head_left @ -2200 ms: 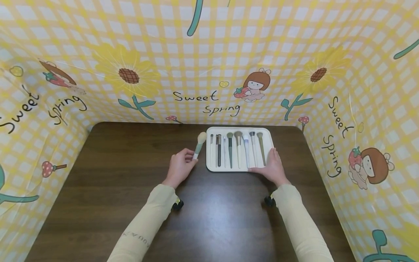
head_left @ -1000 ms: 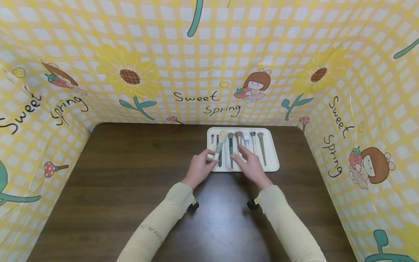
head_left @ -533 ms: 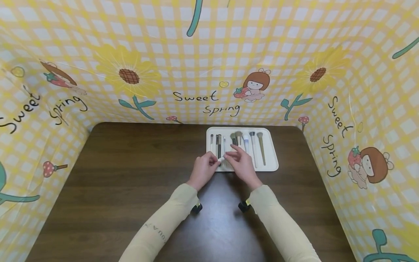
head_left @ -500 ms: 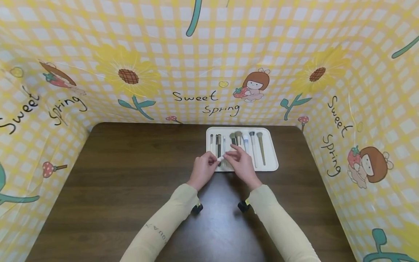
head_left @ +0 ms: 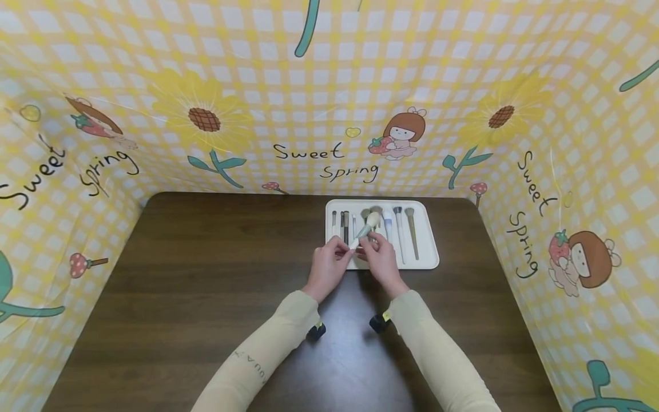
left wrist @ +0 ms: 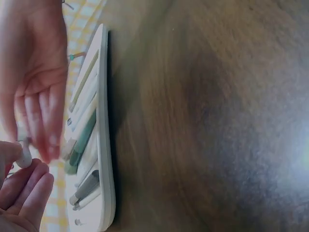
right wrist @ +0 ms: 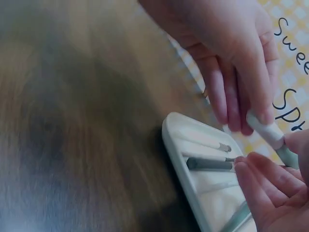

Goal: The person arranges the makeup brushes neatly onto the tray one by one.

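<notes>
In the head view a makeup brush (head_left: 365, 230) with cream bristles, a green handle and a white end slants over the white tray (head_left: 430, 252), bristles toward the far right. My left hand (head_left: 328, 268) pinches its white end (right wrist: 263, 129) between thumb and fingers. Beside it my right hand (head_left: 383, 262) holds the green part of the handle with thumb and fingertips. Several other makeup brushes lie side by side in the tray, among them an olive one (head_left: 412, 236) and a white-and-blue one (head_left: 388, 232). The hands cover the tray's near left part.
The tray stands near the back edge of a dark wooden table (head_left: 216, 257). Yellow checked cloth (head_left: 329, 86) rises behind the table and on both sides. Wrist cameras (head_left: 379, 324) sit under both sleeves.
The left hand has carried the brush from left of the tray to over it. The right hand has left the tray's right corner and taken hold too. The brush now tilts rightward.
</notes>
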`<state>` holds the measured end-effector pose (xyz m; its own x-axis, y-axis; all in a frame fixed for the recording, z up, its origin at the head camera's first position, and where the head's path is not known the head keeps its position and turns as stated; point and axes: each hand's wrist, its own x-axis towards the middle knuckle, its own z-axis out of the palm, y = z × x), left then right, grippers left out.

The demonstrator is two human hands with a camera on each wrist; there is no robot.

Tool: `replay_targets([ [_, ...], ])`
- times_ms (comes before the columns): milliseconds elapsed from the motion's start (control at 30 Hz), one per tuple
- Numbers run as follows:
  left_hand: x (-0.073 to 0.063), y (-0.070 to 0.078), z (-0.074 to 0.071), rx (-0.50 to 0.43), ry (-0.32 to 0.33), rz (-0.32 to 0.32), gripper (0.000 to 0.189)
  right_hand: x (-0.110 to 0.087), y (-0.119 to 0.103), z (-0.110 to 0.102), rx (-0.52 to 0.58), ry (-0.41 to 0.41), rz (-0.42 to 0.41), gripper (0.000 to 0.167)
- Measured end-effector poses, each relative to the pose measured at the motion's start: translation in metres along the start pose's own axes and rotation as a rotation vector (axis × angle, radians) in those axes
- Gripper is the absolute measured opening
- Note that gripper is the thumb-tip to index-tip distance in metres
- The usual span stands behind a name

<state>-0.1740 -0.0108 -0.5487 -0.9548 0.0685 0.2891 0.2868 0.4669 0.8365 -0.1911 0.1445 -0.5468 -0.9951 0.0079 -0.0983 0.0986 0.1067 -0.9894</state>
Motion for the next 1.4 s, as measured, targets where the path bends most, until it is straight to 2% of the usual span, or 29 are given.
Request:
replay_targets([
  [133, -0.001, 0.001, 0.003, 0.002, -0.038, -0.001, 0.016, 0.001, -0.004, 0.001, 0.05, 0.023, -0.019, 0.039],
  [200, -0.002, 0.0, 0.003, 0.011, -0.06, 0.001, 0.022, 0.001, -0.005, -0.001, 0.054, 0.032, -0.027, 0.037],
  [467, 0.0, -0.008, -0.004, 0.135, -0.124, 0.007, 0.068, 0.005, -0.006, -0.017, 0.015, 0.102, -0.02, 0.038],
  [667, 0.005, -0.017, -0.01, 0.225, -0.201, -0.017, 0.095, 0.006, -0.004, -0.027, -0.024, 0.119, -0.02, 0.039],
  [767, 0.009, -0.022, -0.01, 0.272, -0.234, -0.011, 0.111, 0.006, -0.003, -0.031, -0.025, 0.118, -0.013, 0.039],
  [900, 0.012, -0.027, -0.008, 0.298, -0.279, -0.037, 0.126, 0.006, -0.001, -0.039, -0.013, 0.12, -0.004, 0.039],
  [1133, 0.018, -0.031, -0.003, 0.355, -0.347, -0.097, 0.128, 0.007, 0.005, -0.059, -0.054, 0.171, -0.002, 0.042],
  [1400, 0.021, -0.031, 0.0, 0.396, -0.37, -0.155, 0.121, 0.01, 0.003, -0.087, -0.128, 0.236, 0.01, 0.046],
])
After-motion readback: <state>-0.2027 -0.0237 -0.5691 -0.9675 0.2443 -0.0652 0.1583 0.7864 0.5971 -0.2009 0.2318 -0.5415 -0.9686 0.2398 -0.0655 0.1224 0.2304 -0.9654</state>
